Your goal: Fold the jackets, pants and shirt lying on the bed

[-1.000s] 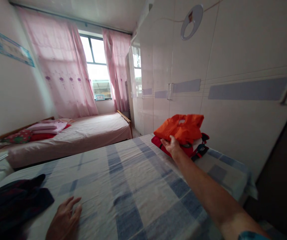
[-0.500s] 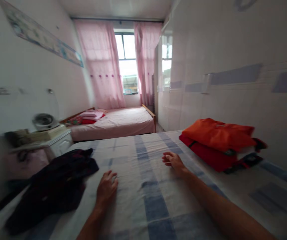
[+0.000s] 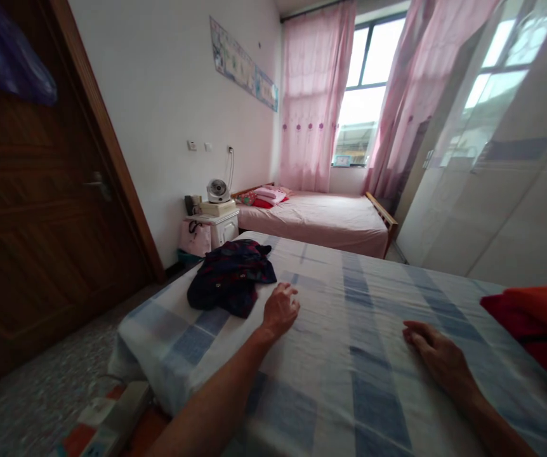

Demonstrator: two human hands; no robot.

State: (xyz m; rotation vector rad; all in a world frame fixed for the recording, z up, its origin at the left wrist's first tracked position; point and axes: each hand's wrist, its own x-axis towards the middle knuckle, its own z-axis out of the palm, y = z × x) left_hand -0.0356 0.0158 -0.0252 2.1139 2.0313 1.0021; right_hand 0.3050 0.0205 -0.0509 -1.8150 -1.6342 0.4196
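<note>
L hand [image 3: 282, 310] is curving half-open, holding nothing, just R of dark garment [image 3: 230, 270] w/ faint red pattern, which is lying rumpled on blue/white checked sheet [image 3: 323, 346]; R hand [image 3: 438, 355] is bending loosely, empty. Pink curtains [image 3: 309, 136] are framing window [image 3: 363, 108] in bkgd.

Daylight enters through a window [image 3: 373, 76] between pink curtains [image 3: 309, 95], falling on the white wall [image 3: 159, 95] and a pink-sheeted bed [image 3: 325, 217] with a wooden end rail [image 3: 382, 210]. At right, a glossy white wardrobe [image 3: 502, 235] reflects the window. At left, a panelled wooden door [image 3: 49, 222] rises above speckled flooring [image 3: 54, 374]. A small fan [image 3: 217, 192] sits on a box [image 3: 219, 208] atop a white bedside cabinet [image 3: 224, 230].
</note>
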